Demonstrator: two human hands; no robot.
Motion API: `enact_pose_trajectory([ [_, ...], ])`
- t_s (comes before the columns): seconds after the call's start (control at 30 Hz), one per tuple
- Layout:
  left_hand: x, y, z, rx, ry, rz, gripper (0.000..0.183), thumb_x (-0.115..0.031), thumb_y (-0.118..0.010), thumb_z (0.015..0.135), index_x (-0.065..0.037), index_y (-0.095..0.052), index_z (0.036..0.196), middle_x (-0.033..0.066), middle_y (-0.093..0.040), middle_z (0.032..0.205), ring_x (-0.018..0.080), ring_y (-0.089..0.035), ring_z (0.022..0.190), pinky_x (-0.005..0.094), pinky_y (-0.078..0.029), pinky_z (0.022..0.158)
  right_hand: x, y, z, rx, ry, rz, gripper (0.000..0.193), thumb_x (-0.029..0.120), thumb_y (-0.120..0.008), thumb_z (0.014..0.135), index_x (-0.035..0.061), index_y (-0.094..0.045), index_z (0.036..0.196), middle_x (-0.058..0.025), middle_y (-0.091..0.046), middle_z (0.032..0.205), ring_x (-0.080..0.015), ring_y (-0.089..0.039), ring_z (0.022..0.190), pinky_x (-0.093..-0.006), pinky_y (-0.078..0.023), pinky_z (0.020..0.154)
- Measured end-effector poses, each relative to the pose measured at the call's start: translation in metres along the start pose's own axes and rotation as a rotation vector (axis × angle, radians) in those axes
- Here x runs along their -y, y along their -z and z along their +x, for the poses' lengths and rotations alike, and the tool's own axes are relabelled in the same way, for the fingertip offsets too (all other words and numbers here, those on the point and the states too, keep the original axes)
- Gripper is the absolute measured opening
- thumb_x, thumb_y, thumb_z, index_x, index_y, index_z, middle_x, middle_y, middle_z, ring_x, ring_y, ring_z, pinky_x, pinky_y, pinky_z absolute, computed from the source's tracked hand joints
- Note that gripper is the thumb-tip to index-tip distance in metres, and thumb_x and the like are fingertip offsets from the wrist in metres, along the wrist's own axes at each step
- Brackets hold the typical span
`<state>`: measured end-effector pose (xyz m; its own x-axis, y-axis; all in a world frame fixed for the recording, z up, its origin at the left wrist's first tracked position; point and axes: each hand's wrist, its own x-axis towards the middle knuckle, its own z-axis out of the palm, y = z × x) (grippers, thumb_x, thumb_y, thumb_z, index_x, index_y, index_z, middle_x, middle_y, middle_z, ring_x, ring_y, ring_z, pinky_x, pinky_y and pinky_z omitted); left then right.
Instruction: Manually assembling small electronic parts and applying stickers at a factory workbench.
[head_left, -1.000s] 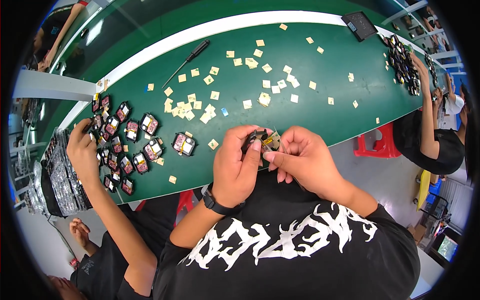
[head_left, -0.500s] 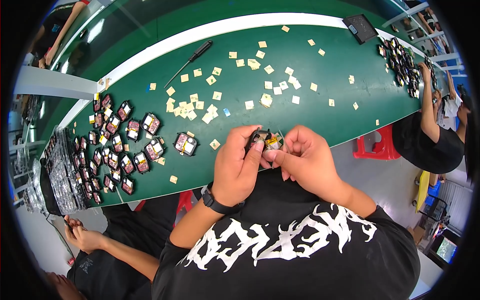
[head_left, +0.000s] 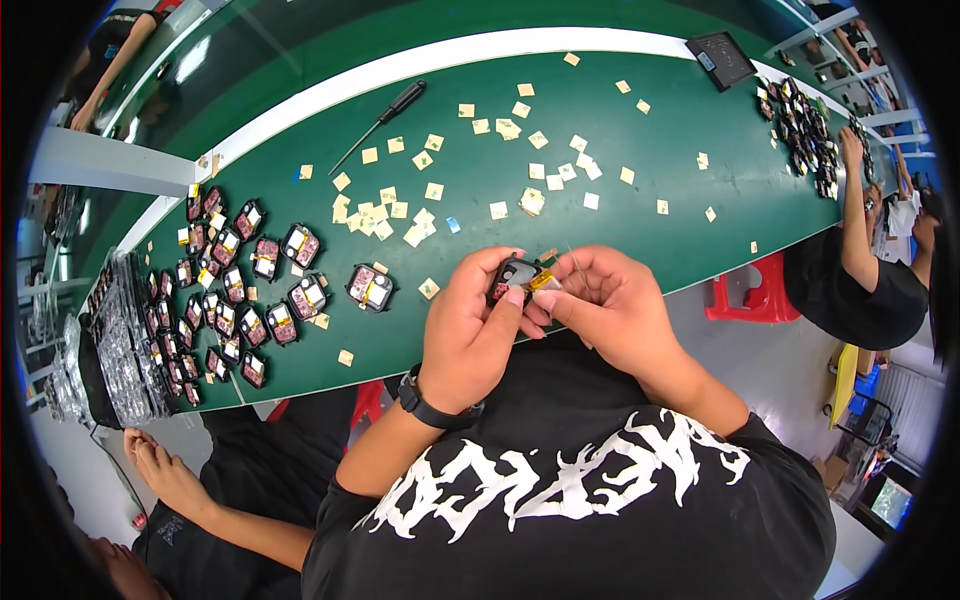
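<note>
Above the near edge of the green table, my left hand (head_left: 468, 325) is closed around a small black watch-like case (head_left: 514, 272), thumb pressed over its inside, where some reddish board shows. My right hand (head_left: 618, 308) pinches a small silver battery with yellow tape (head_left: 545, 281) at the right side of this case. A thin, pale sliver sticks up by the right fingers; its kind is unclear. Whether wires join battery and case is hidden by my fingers.
Left lie several open black cases (head_left: 369, 288) with boards and batteries. Pale adhesive squares (head_left: 532, 200) are scattered mid-table, near a black screwdriver (head_left: 380, 125). A black tray (head_left: 720, 60) is at far right. Co-workers sit left and right; a red stool (head_left: 752, 290) stands beyond the table edge.
The battery has tilted and now sits at the case's right side, exposing more of the case's inside. My right fingers have shifted slightly. The left co-worker's hands have moved.
</note>
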<state>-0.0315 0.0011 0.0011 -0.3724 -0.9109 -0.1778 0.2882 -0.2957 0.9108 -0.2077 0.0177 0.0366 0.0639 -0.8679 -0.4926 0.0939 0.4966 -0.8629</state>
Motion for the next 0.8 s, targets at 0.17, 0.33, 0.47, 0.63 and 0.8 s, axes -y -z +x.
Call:
enact_pose_trajectory([
  [0.17,0.002,0.002,-0.001,0.017,-0.024,0.097,0.028,0.001,-0.049,0.101,0.005,-0.047,0.129,0.0112,-0.064,0.099,0.0128,-0.068,0.078,0.0265,-0.057,0.066,-0.009,0.011,0.0,0.137,0.342,0.018,0.023,0.0,-0.072,0.089,-0.0024,-0.064,0.111,-0.0048,-0.065,0.088,-0.0039,-0.058,0.071,-0.0217,-0.045,0.057],
  [0.33,0.003,0.002,-0.001,0.034,-0.036,0.066,0.028,0.001,-0.048,0.101,0.005,-0.048,0.129,0.0106,-0.065,0.096,0.0117,-0.066,0.072,0.0256,-0.056,0.064,0.01,0.028,0.007,0.127,0.579,-0.669,0.031,-0.002,-0.074,0.083,0.002,-0.068,0.112,-0.0064,-0.065,0.087,-0.0133,-0.061,0.067,-0.0274,-0.047,0.056],
  [0.47,0.001,0.005,-0.002,0.073,0.012,0.073,0.031,0.004,-0.047,0.101,0.006,-0.046,0.131,0.0161,-0.062,0.109,0.0167,-0.067,0.078,0.0272,-0.057,0.065,0.003,0.035,0.019,0.098,0.854,-0.799,0.026,-0.001,-0.076,0.081,0.0024,-0.071,0.106,-0.0071,-0.065,0.087,-0.0204,-0.064,0.068,-0.0309,-0.049,0.058],
  [0.63,0.001,0.007,-0.001,0.099,0.03,0.097,0.032,0.004,-0.047,0.1,0.006,-0.046,0.133,0.015,-0.063,0.106,0.0166,-0.067,0.079,0.027,-0.057,0.066,0.008,0.034,0.021,0.141,0.837,-0.729,0.02,0.001,-0.076,0.082,0.0016,-0.072,0.102,-0.0074,-0.066,0.085,-0.0193,-0.065,0.07,-0.0303,-0.05,0.059],
  [0.8,0.004,0.006,-0.001,0.088,0.012,0.121,0.032,0.004,-0.047,0.101,0.006,-0.046,0.132,0.0148,-0.064,0.107,0.0159,-0.067,0.081,0.0271,-0.058,0.068,0.004,0.026,0.012,0.13,0.454,-0.443,0.013,0.002,-0.073,0.085,-0.0011,-0.07,0.097,-0.0051,-0.067,0.08,-0.0086,-0.061,0.063,-0.024,-0.047,0.055],
])
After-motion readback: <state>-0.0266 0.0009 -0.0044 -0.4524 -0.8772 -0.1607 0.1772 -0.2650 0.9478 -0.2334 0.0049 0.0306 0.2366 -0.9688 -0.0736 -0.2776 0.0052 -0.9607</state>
